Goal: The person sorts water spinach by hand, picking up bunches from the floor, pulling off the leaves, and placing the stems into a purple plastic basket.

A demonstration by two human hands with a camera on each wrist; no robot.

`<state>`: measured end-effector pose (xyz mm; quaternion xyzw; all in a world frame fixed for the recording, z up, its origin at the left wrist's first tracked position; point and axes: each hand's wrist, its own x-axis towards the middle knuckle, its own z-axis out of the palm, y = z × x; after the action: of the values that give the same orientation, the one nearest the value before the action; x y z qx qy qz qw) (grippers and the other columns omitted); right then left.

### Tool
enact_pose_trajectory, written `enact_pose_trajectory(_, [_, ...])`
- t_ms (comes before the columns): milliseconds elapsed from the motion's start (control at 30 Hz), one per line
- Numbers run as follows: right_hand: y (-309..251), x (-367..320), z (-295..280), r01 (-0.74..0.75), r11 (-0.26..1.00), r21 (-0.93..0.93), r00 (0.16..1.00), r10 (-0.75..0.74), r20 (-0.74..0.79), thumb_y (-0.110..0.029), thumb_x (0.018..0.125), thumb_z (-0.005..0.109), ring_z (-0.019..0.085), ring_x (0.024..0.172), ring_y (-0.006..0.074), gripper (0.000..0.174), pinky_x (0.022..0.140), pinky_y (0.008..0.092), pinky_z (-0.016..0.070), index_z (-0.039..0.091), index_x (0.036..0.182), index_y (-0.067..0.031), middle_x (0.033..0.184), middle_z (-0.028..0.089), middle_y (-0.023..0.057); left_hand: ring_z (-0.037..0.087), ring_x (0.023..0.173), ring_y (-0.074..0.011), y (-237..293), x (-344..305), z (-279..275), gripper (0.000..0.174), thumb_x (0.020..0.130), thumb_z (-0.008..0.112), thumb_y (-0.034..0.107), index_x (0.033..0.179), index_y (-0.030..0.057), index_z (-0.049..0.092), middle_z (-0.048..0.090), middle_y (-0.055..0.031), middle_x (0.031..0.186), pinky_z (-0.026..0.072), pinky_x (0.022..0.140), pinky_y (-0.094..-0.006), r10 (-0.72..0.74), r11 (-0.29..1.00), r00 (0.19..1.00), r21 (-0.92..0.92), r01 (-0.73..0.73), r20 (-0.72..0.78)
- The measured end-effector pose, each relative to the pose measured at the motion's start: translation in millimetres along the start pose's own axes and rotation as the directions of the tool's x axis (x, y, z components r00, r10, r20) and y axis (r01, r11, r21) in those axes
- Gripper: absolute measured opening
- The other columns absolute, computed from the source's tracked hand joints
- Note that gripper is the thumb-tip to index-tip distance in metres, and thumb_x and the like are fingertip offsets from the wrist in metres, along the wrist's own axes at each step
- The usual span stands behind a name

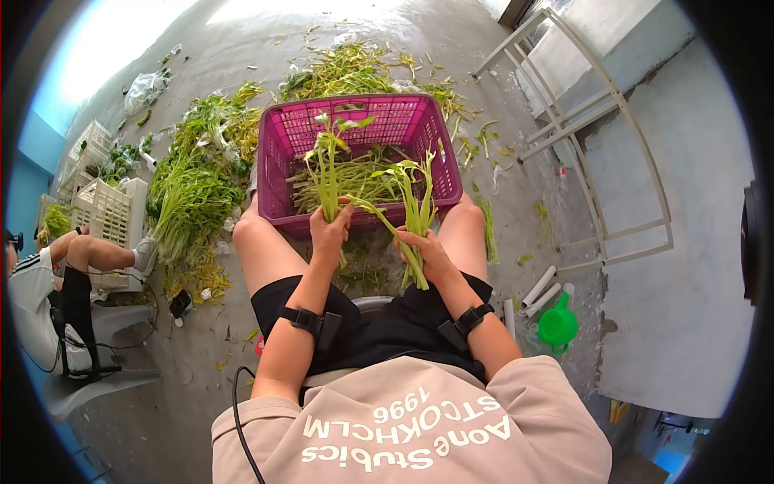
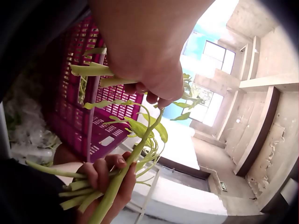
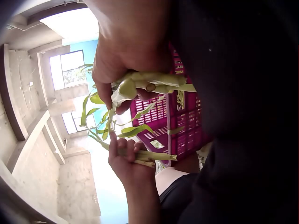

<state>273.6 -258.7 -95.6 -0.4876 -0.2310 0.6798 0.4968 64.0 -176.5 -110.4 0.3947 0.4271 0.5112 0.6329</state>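
Both hands, left (image 1: 330, 234) and right (image 1: 429, 252), are curled round green stalks (image 1: 418, 214); beyond them, a magenta crate (image 1: 278, 189) contains loose cut stems (image 1: 347, 189).

The left bunch (image 1: 327, 176) of pale green stems, gripped in the left hand (image 1: 329, 234), carries narrow leaves at its far end. The right bunch (image 1: 419, 211), in the right hand (image 1: 427, 252), spreads its leafy tops away from the body, its blunt ends towards it. A slender stem (image 1: 375, 211) slants between the hands.
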Motion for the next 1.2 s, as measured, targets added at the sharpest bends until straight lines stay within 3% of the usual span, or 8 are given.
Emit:
enact_pose_trajectory(267, [1.4, 1.2, -3.1, -0.012, 1.0, -0.012, 1.0, 0.012, 0.014, -0.021, 0.087, 0.073, 0.059, 0.062, 0.0095, 0.026, 0.053, 0.0229, 0.0465, 0.065, 0.105, -0.0034, 0.08, 0.067, 0.0048, 0.041, 0.041, -0.0051, -6.4, -0.2, 0.8, 0.019, 0.093, 0.069, 0.019, 0.094, 0.0006, 0.066, 0.052, 0.0012, 0.06, 0.0334, 0.041, -0.0215, -0.07, 0.995, 0.996, 0.077, 0.066, 0.048])
enact_pose_trajectory(367, [1.2, 1.6, -3.7, -0.03, 0.999, -0.028, 1.0, 0.03, 0.008, -0.02, 0.087, 0.073, 0.059, 0.063, 0.0099, 0.025, 0.054, 0.0234, 0.046, 0.066, 0.104, -0.0031, 0.08, 0.067, 0.0049, 0.04, 0.041, -0.0054, -0.9, -4.0, 2.8, 0.021, 0.093, 0.07, 0.02, 0.099, -0.0002, 0.067, 0.052, 0.0006, 0.061, 0.0353, 0.042, -0.0225, -0.144, 0.99, 0.986, 0.016, 0.143, 0.082])
enact_pose_trajectory(533, [2.9, 2.0, -4.3, -0.047, 0.997, -0.067, 0.999, 0.047, 0.002, -0.019, 0.087, 0.072, 0.059, 0.063, 0.0102, 0.024, 0.054, 0.0238, 0.0443, 0.066, 0.102, -0.0027, 0.08, 0.068, 0.0052, 0.037, 0.039, -0.0065, 0.9, -2.8, 1.2, 0.035, 0.092, 0.068, 0.015, 0.121, -0.0032, 0.059, 0.051, -0.0007, 0.065, 0.0378, 0.045, -0.0247, -0.229, 0.958, 0.97, -0.158, 0.239, 0.08])
enact_pose_trajectory(633, [3.1, 2.5, -3.7, -0.053, 0.996, -0.073, 0.999, 0.053, 0.002, -0.019, 0.086, 0.072, 0.059, 0.062, 0.0101, 0.024, 0.053, 0.0239, 0.0438, 0.066, 0.102, -0.0025, 0.079, 0.068, 0.0052, 0.036, 0.039, -0.0066, 3.1, -1.9, -1.4, 0.037, 0.092, 0.066, 0.014, 0.123, -0.0038, 0.056, 0.049, -0.0004, 0.063, 0.0389, 0.047, -0.0254, -0.263, 0.932, 0.955, -0.221, 0.289, 0.137])
enact_pose_trajectory(867, [4.1, 3.8, -4.0, -0.055, 0.995, -0.087, 0.998, 0.053, -0.027, -0.019, 0.086, 0.073, 0.057, 0.061, 0.0098, 0.022, 0.053, 0.0241, 0.0427, 0.067, 0.1, -0.0027, 0.078, 0.067, 0.0051, 0.035, 0.04, -0.0065, 0.3, -1.0, -5.6, 0.025, 0.092, 0.066, 0.014, 0.11, -0.001, 0.058, 0.047, 0.0003, 0.062, 0.0399, 0.05, -0.0258, -0.235, 0.937, 0.95, -0.213, 0.278, 0.208])
enact_pose_trajectory(967, [4.9, 4.7, -4.7, -0.053, 0.995, -0.08, 0.999, 0.052, -0.017, -0.019, 0.086, 0.073, 0.057, 0.061, 0.0096, 0.022, 0.054, 0.0239, 0.0424, 0.067, 0.1, -0.0032, 0.078, 0.067, 0.0051, 0.035, 0.04, -0.0068, 1.6, -1.7, -3.5, 0.022, 0.092, 0.066, 0.014, 0.107, 0.0001, 0.058, 0.046, 0.0008, 0.06, 0.0399, 0.05, -0.0259, -0.253, 0.924, 0.949, -0.243, 0.294, 0.189])
enact_pose_trajectory(1167, [3.4, 2.8, 0.5, -0.017, 0.993, -0.114, 1.0, 0.015, -0.013, -0.02, 0.088, 0.071, 0.057, 0.059, 0.0102, 0.021, 0.052, 0.0244, 0.0429, 0.066, 0.101, -0.0034, 0.077, 0.066, 0.0047, 0.038, 0.041, -0.0073, -9.2, 1.5, -5.9, 0.017, 0.092, 0.067, 0.015, 0.101, 0.0009, 0.062, 0.049, 0.0005, 0.063, 0.0399, 0.048, -0.0261, -0.211, 0.958, 0.977, -0.205, 0.202, -0.019])
enact_pose_trajectory(1200, [6.0, 5.2, -3.1, -0.017, 0.993, -0.114, 1.0, 0.015, -0.012, -0.02, 0.088, 0.071, 0.057, 0.059, 0.0102, 0.021, 0.052, 0.0244, 0.0429, 0.066, 0.101, -0.0034, 0.077, 0.066, 0.0047, 0.037, 0.041, -0.0077, -11.9, 3.5, -7.9, 0.017, 0.092, 0.066, 0.015, 0.101, 0.0013, 0.062, 0.049, 0.0007, 0.063, 0.04, 0.048, -0.0263, -0.214, 0.936, 0.975, -0.3, 0.186, -0.063])
